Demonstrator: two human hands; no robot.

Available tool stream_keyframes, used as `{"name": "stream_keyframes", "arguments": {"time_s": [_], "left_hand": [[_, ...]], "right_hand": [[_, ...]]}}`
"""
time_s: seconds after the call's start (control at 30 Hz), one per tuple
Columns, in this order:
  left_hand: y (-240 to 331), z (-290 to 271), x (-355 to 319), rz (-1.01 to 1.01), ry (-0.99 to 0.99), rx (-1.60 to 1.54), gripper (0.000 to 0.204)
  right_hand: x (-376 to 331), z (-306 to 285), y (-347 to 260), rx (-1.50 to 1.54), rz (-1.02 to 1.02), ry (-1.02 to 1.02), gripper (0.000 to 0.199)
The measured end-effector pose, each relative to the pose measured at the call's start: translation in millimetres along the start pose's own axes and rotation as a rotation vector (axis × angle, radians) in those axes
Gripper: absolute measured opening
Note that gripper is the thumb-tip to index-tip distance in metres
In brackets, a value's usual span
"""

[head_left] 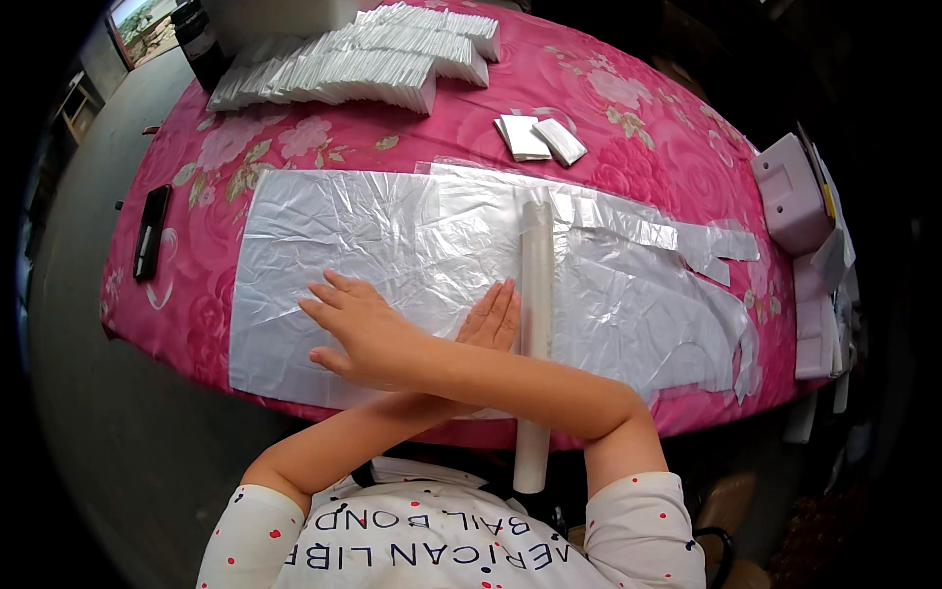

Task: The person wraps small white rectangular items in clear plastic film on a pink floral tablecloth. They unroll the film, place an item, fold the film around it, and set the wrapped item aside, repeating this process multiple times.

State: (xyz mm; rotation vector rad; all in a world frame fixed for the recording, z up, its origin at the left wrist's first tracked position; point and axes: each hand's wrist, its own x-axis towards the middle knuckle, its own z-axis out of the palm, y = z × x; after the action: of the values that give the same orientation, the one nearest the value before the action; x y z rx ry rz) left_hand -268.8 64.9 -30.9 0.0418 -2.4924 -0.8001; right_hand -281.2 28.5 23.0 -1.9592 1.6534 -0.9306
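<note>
My forearms cross over a large, thin white plastic bag [324, 221] spread on the table. My right hand [363, 334] reaches to the left, its fingers spread just above or on the bag's left half; I cannot tell whether it touches. Under the right forearm passes my left arm, and my left hand [493, 316] lies flat on the bag with fingers extended, beside a long translucent whitish tube [537, 265]. The tube lies across the bag, partly hidden by my right forearm, and its near end [531, 466] juts past the table edge. Neither hand holds anything.
Stacks of folded white packets [363, 59] fill the far left, by a dark jar [199, 44]. Two small white packets [525, 138] lie beyond the bag. A black phone [150, 234] rests at left. Pale plastic bins [793, 196] stand along the right edge of the pink floral tablecloth [628, 147].
</note>
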Motion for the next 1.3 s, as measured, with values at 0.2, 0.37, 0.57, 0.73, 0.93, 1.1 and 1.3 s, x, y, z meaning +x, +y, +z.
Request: {"name": "stream_keyframes", "arguments": {"time_s": [0.2,0.37,0.57,0.73,0.93,1.1,1.3], "left_hand": [[-29,-33,51,-0.415,-0.019,-0.753,0.044],[-34,-15,111,-0.966,0.169,-1.559,0.055],[-52,-15,109,-1.105,0.143,-1.659,0.053],[-41,-67,83,-0.861,0.217,-1.264,0.043],[-77,-137,-11,-0.786,0.307,-0.926,0.039],[-67,-189,-108,-0.804,0.48,-0.749,0.037],[-41,-214,-200,-0.86,0.5,-0.547,0.037]], "right_hand": [[-139,-101,15,-0.244,0.121,0.389,0.04],[-199,-106,41,-0.337,0.238,0.26,0.041],[-200,-110,54,-0.389,0.165,0.073,0.046],[-168,-98,57,-0.429,0.061,0.0,0.046],[-41,-15,17,-0.127,-0.165,-0.17,0.048],[-3,7,-41,0.275,-0.364,-0.238,0.033],[27,-1,9,-0.204,-0.24,-0.04,0.044]]}}
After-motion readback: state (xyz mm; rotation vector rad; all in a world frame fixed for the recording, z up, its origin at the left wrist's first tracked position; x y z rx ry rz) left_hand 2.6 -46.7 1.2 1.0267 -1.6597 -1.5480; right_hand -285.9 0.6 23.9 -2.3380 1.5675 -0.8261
